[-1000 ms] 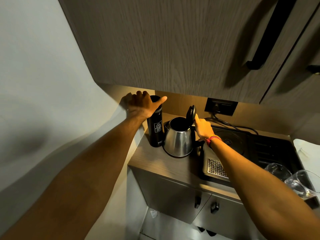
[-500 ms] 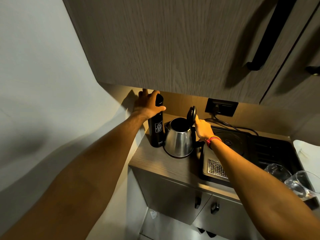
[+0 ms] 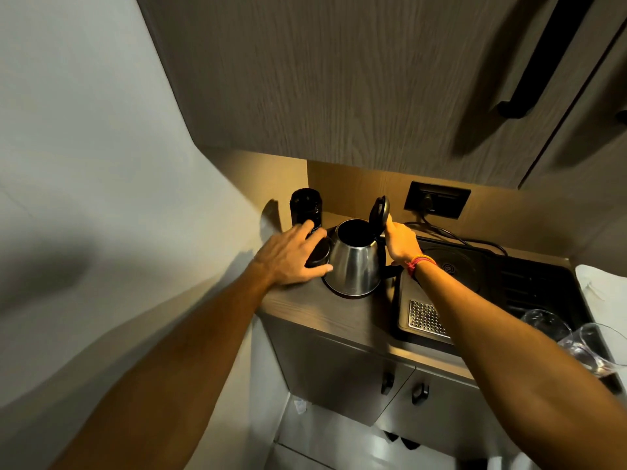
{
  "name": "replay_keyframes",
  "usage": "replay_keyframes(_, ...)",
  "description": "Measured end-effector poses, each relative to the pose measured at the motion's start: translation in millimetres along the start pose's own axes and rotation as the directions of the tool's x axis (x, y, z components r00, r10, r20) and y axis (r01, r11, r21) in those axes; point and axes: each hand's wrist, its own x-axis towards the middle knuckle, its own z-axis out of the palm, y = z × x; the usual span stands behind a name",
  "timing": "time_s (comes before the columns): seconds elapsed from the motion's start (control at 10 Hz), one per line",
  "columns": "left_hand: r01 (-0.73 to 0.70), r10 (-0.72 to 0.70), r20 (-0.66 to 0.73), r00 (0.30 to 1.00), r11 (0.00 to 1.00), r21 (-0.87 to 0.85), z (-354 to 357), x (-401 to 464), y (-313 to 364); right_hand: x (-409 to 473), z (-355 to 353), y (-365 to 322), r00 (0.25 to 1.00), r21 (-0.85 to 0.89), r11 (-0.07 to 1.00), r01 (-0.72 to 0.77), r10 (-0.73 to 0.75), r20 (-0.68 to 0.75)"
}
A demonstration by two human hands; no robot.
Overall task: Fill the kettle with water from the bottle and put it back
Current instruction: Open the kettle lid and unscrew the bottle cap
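A steel kettle (image 3: 354, 266) stands on the wooden counter (image 3: 339, 317) with its black lid (image 3: 380, 212) tipped up and its mouth open. My right hand (image 3: 402, 244) grips the top of the kettle's handle, one finger resting against the raised lid. A black bottle (image 3: 305, 206) stands upright behind and to the left of the kettle, its top uncovered. My left hand (image 3: 291, 257) is low at the counter in front of the bottle, fingers closed around a round black cap (image 3: 319, 254) that sits beside the kettle's spout.
A black cooktop (image 3: 451, 266) with a metal grille (image 3: 424, 317) lies right of the kettle. Clear glasses (image 3: 576, 337) stand at the right edge. A wall socket (image 3: 437, 200) and its cable sit behind. A cupboard (image 3: 339, 79) hangs low overhead; a wall closes the left.
My left hand has come off the top of the bottle and dropped to the counter with the cap in it. The bottle now stands uncapped. My right hand and the kettle have stayed put.
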Motion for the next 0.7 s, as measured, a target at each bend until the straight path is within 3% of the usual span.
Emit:
replay_keyframes(0.1,0.047,-0.049,0.145,0.988,0.999,0.019,41.4,-26.5,2.2,74.8,20.4,19.3,0.943,-0.378,0.878,0.293,-0.330,-0.035)
replay_keyframes(0.2,0.195,-0.195,0.251,0.948,0.980,0.022,65.7,-35.2,2.8,116.2,22.0,36.9,0.939,-0.352,0.876,0.330,-0.344,0.024)
replay_keyframes(0.3,0.417,-0.377,0.356,0.855,0.908,-0.040,93.0,-39.7,11.3,124.7,21.4,39.7,0.973,-0.210,0.952,0.223,-0.230,-0.012)
replay_keyframes(0.4,0.443,-0.391,0.369,0.844,0.894,-0.066,104.5,-39.4,19.7,111.3,22.6,35.8,0.955,-0.235,0.931,0.280,-0.295,-0.033)
replay_keyframes(0.6,0.478,-0.421,0.354,0.835,0.874,-0.090,111.6,-33.3,25.6,79.8,16.8,28.4,0.967,-0.219,0.944,0.245,-0.255,-0.018)
replay_keyframes(0.7,0.585,-0.535,0.274,0.799,0.797,-0.150,104.8,-23.1,17.5,83.0,16.3,28.8,0.967,-0.204,0.948,0.243,-0.252,-0.021)
